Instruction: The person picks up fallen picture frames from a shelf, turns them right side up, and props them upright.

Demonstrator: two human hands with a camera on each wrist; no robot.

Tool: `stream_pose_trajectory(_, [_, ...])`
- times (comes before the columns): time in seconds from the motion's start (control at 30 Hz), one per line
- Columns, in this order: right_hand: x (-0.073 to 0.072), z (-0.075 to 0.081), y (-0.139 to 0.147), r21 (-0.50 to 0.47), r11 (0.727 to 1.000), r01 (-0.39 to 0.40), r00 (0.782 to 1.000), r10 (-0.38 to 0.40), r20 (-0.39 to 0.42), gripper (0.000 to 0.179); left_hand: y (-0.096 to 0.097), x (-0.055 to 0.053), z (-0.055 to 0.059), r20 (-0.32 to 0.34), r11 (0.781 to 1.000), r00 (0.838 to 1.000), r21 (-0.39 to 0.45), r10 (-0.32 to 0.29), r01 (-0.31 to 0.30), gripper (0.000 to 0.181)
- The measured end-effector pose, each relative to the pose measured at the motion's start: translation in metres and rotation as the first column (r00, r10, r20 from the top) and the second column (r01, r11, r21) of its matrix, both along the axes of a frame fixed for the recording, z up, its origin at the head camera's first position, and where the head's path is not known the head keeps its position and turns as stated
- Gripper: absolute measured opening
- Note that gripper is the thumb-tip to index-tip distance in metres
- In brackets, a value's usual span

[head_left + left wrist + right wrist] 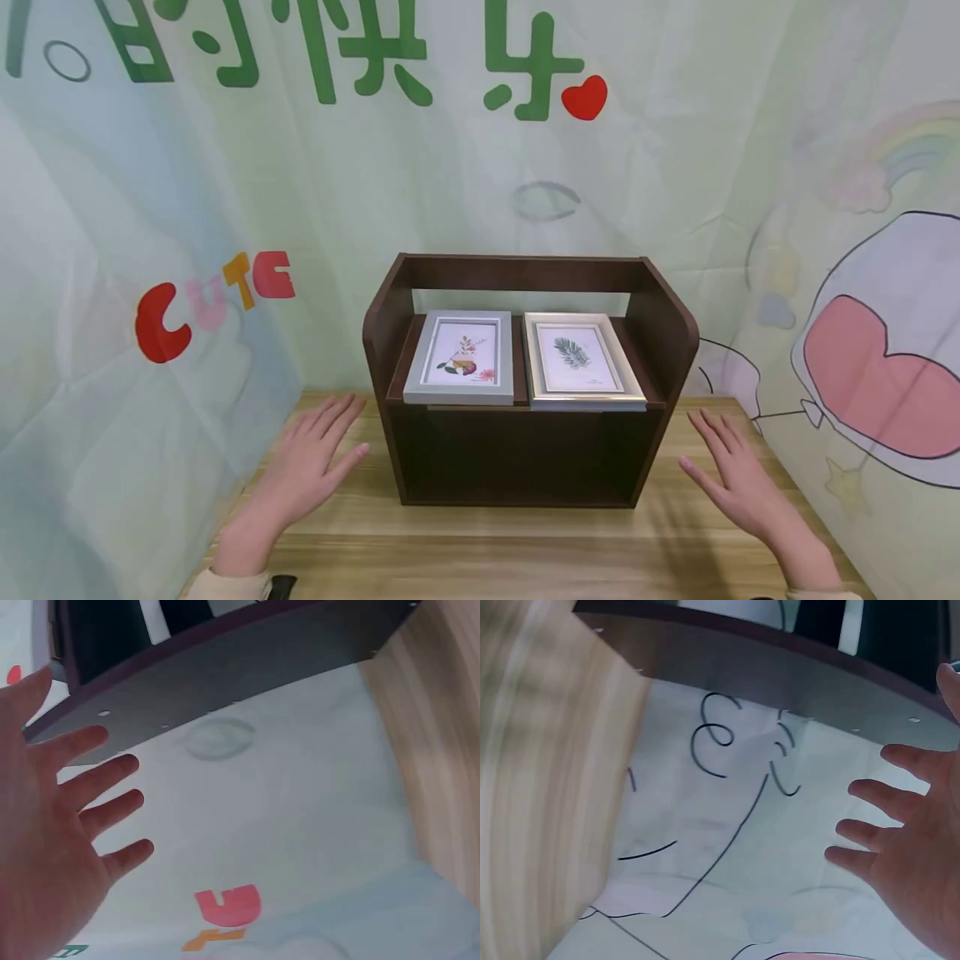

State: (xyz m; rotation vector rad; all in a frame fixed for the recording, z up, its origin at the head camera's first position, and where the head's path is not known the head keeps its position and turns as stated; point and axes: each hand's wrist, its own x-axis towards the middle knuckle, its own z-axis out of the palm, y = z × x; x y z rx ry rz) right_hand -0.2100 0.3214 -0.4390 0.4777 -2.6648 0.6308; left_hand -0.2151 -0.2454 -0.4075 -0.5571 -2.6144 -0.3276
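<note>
A dark brown two-tier shelf stands on the wooden table, between my two hands. On its upper board lie a grey picture frame with a flower print and, to the right, a pale gold picture frame with a green leaf print. My left hand, fingers extended, is off the shelf's left side and holds nothing. Off the other side, my right hand also has straight fingers, thumb apart, and holds nothing. Both wrist views show the shelf's side panels just beyond the fingers.
The wood-grain table extends in front of the shelf. Behind and on both sides hangs a printed cloth backdrop with green characters, a red heart and a balloon drawing. Inside the shelf's lower compartment it is dark.
</note>
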Motion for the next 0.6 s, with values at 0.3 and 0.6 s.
stream_pose_trajectory(0.3, [0.009,0.018,-0.018,-0.05,0.998,-0.034,0.966,0.02,-0.259,0.059,0.013,0.005,0.015,-0.124,0.99,0.987,0.085,-0.102,0.113,0.057])
stream_pose_trajectory(0.6, [0.017,0.035,-0.043,-0.084,0.995,-0.054,0.941,0.023,-0.337,0.058,0.029,0.001,0.026,-0.266,0.97,0.955,0.165,-0.133,0.181,0.051])
